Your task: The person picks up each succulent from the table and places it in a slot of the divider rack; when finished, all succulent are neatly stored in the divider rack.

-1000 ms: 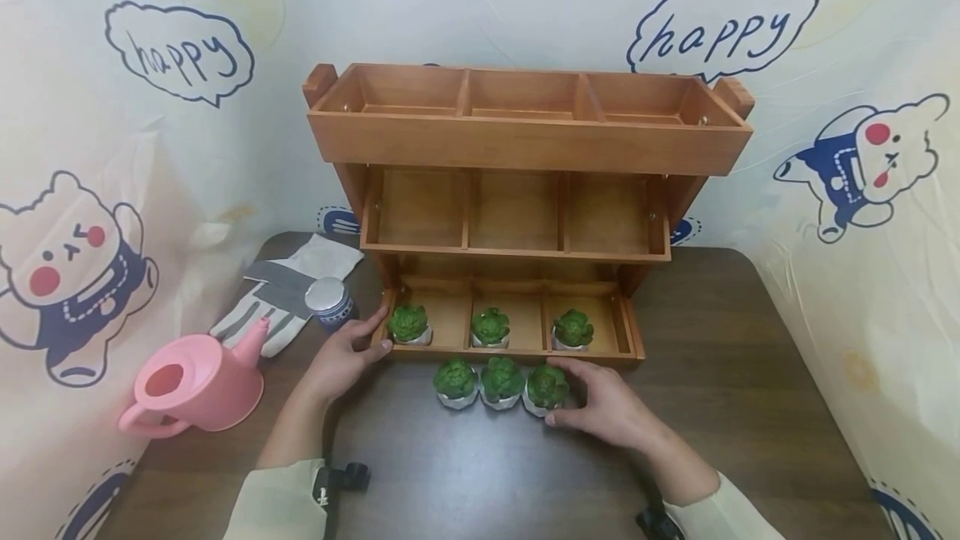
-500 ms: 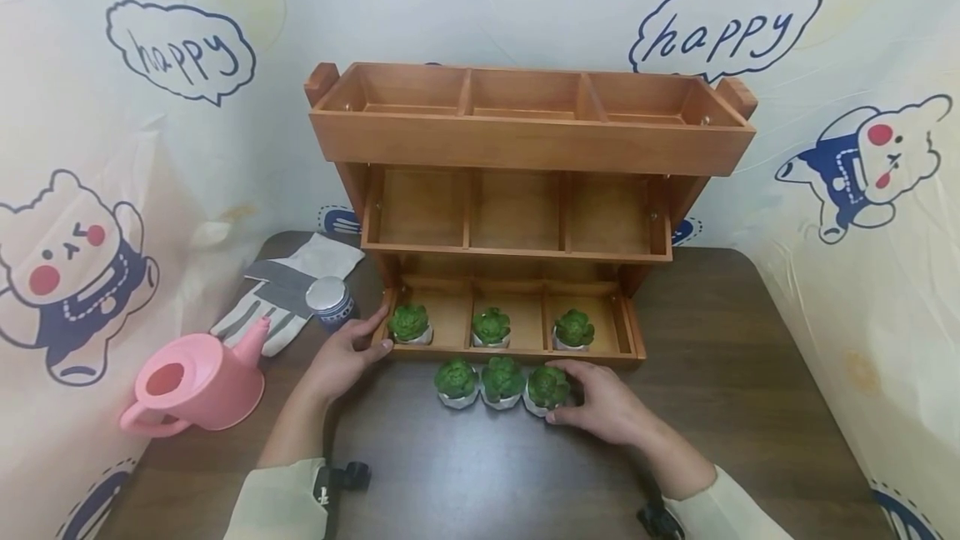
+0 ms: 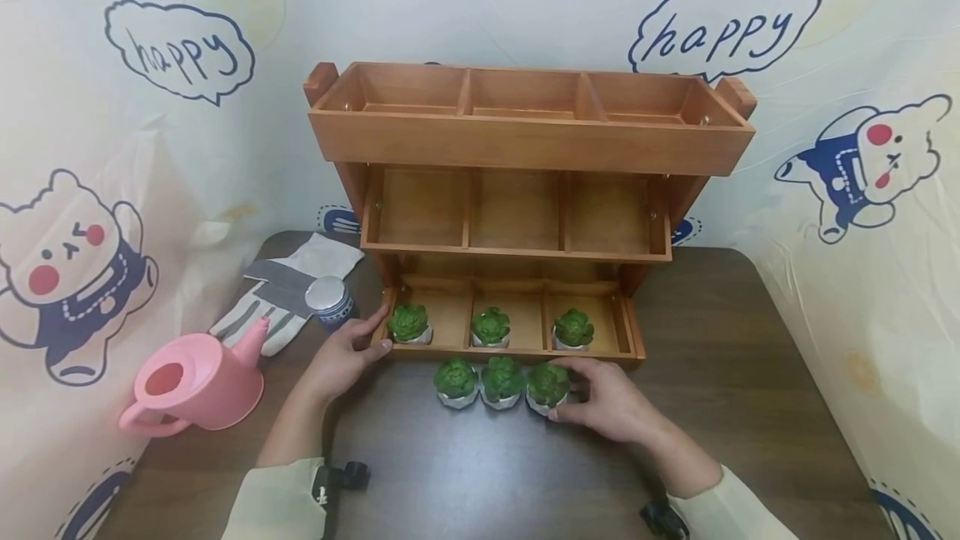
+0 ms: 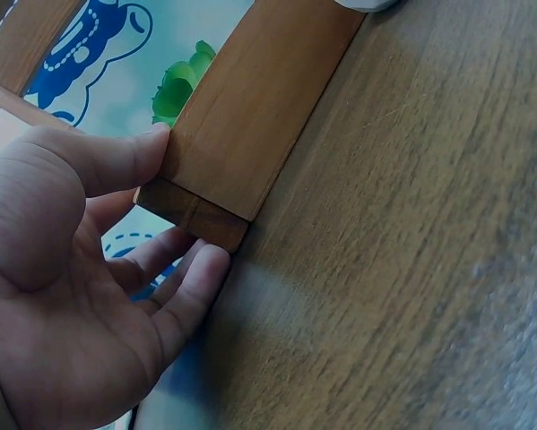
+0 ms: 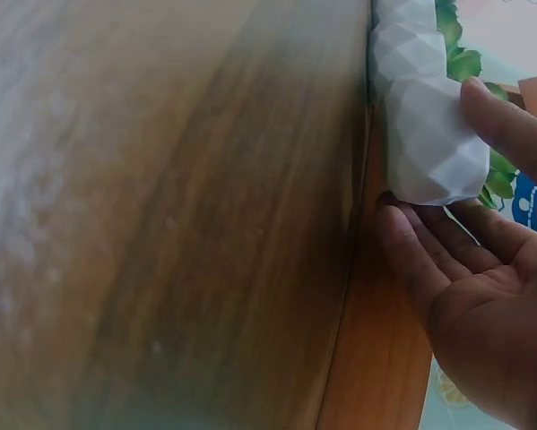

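A three-tier wooden planter shelf point(image 3: 531, 144) stands at the back of the table. My left hand point(image 3: 341, 361) grips the left front corner of its lowest tray, thumb and fingers on either side of the wood point(image 4: 241, 116). My right hand point(image 3: 611, 402) holds the rightmost of 3 small potted succulents lined up before the tray. That succulent point(image 3: 548, 384) has a white faceted pot point(image 5: 434, 143), with my thumb on one side and fingers on another. Beside it are the middle succulent point(image 3: 502, 382) and the left succulent point(image 3: 456, 382).
Inside the lowest tray sit 3 more succulents: left point(image 3: 409, 323), middle point(image 3: 491, 326) and right point(image 3: 573, 328), one per compartment. Left of the shelf are a pink watering can point(image 3: 198, 382), a blue-and-white can point(image 3: 330, 302) and grey-white gloves point(image 3: 285, 290). Patterned cloth point(image 3: 480, 7) hangs behind.
My right hand and the succulent in it have shifted very slightly to the right and back. My left hand has stayed at the tray corner.
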`<state>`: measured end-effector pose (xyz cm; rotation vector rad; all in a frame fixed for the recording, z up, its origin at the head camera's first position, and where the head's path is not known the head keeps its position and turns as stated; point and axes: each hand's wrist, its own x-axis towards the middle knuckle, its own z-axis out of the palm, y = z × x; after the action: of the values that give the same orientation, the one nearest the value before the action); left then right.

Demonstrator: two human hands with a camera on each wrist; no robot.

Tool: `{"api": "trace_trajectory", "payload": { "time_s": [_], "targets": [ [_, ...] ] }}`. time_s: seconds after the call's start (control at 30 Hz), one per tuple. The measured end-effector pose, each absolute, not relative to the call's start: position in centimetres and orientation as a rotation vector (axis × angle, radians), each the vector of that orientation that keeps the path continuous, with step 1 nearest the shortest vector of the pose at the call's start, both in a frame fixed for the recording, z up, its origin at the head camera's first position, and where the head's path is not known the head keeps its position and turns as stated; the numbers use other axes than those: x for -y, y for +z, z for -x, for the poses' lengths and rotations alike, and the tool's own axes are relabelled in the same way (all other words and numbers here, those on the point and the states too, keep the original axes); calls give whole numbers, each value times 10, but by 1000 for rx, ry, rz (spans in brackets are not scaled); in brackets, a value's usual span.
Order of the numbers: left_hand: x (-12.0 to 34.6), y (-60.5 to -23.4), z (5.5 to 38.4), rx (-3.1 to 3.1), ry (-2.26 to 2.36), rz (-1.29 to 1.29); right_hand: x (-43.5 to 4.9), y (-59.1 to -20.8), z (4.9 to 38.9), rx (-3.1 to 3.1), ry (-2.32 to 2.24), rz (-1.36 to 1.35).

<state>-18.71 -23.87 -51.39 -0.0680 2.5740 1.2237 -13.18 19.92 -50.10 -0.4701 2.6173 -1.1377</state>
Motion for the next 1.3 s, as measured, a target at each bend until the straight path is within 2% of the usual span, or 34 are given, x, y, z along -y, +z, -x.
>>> {"api": "trace_trajectory", "payload": {
  "time_s": [1.3],
  "targets": [
    [241, -516, 186, -2594, 1242, 25, -221, -443, 147, -2679, -1572, 564]
  ]
}}
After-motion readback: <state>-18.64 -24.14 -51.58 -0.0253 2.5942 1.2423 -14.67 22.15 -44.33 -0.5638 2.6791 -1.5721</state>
